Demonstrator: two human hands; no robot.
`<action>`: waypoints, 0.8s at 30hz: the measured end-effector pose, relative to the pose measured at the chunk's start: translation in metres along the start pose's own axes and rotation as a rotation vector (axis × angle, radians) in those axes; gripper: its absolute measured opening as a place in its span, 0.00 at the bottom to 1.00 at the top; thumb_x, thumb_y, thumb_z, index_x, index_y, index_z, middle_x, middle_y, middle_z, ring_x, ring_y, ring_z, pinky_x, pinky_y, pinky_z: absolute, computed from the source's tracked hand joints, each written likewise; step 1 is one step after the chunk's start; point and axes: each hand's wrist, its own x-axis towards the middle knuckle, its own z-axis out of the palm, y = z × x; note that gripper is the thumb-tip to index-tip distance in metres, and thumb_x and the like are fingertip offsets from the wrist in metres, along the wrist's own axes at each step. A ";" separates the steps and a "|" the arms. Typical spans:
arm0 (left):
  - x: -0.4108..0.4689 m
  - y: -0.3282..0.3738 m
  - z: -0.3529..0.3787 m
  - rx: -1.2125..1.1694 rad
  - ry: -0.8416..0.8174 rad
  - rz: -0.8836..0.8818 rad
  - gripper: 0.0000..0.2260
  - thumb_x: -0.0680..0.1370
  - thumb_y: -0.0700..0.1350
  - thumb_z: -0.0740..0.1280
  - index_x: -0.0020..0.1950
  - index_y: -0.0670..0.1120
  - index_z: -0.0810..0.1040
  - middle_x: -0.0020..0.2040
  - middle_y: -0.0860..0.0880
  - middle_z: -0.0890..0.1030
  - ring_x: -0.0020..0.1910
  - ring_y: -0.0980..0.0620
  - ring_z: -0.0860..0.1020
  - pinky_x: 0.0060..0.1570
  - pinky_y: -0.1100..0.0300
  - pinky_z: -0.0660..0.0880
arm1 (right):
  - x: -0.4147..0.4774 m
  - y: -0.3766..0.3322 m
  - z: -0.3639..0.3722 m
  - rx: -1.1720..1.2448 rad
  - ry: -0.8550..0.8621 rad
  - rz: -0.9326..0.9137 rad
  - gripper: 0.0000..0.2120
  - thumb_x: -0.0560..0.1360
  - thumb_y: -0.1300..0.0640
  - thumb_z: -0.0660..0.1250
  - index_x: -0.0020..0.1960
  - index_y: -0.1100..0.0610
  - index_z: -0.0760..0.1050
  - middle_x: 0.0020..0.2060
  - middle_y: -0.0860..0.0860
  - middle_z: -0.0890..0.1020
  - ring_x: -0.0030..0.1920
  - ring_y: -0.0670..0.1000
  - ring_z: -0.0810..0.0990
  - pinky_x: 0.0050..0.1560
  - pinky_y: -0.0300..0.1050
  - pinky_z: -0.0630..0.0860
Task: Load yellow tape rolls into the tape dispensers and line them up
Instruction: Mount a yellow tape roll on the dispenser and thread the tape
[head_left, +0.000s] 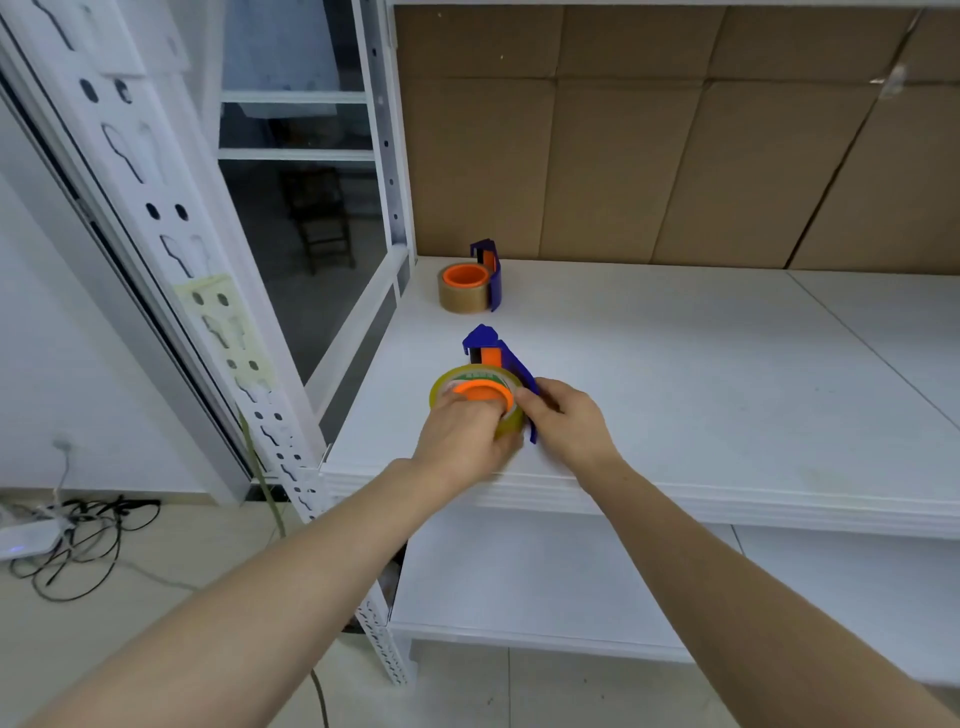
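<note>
White shelf board (727, 415) carries everything, near its front left corner. Closest, the left hand (462, 441) wraps around a yellow tape roll (506, 423) seated on the orange hub (480, 391) of a blue dispenser (488, 340); the right hand (566, 421) pinches the dispenser's side plate. Farther back, a second dispenser (491, 270) stands apart, already loaded with a brownish roll (462, 299), before the cardboard backing (675, 156).

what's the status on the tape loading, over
Left hand pressing yellow tape roll onto near dispenser. Right hand steadying its blue frame. Far dispenser already loaded, at back of shelf. Nothing in the way.
</note>
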 end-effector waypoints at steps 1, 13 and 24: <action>0.002 -0.004 0.000 -0.044 -0.072 0.009 0.12 0.77 0.49 0.64 0.55 0.43 0.76 0.53 0.45 0.80 0.56 0.44 0.76 0.50 0.62 0.65 | 0.000 0.000 -0.001 -0.011 -0.013 -0.004 0.12 0.78 0.53 0.60 0.53 0.60 0.76 0.39 0.53 0.77 0.41 0.52 0.73 0.43 0.41 0.69; -0.003 0.006 -0.003 -0.404 -0.043 -0.099 0.12 0.73 0.48 0.70 0.53 0.45 0.76 0.50 0.47 0.80 0.50 0.47 0.78 0.50 0.51 0.77 | -0.013 -0.005 0.001 0.491 0.083 0.168 0.18 0.70 0.55 0.71 0.57 0.59 0.73 0.46 0.52 0.81 0.48 0.52 0.81 0.50 0.44 0.78; -0.021 0.033 -0.034 -0.858 -0.068 0.013 0.21 0.70 0.33 0.66 0.61 0.46 0.71 0.57 0.46 0.77 0.57 0.50 0.77 0.57 0.62 0.74 | -0.028 -0.034 -0.039 0.852 -0.079 0.037 0.16 0.65 0.74 0.69 0.49 0.60 0.76 0.41 0.56 0.80 0.42 0.54 0.80 0.45 0.45 0.80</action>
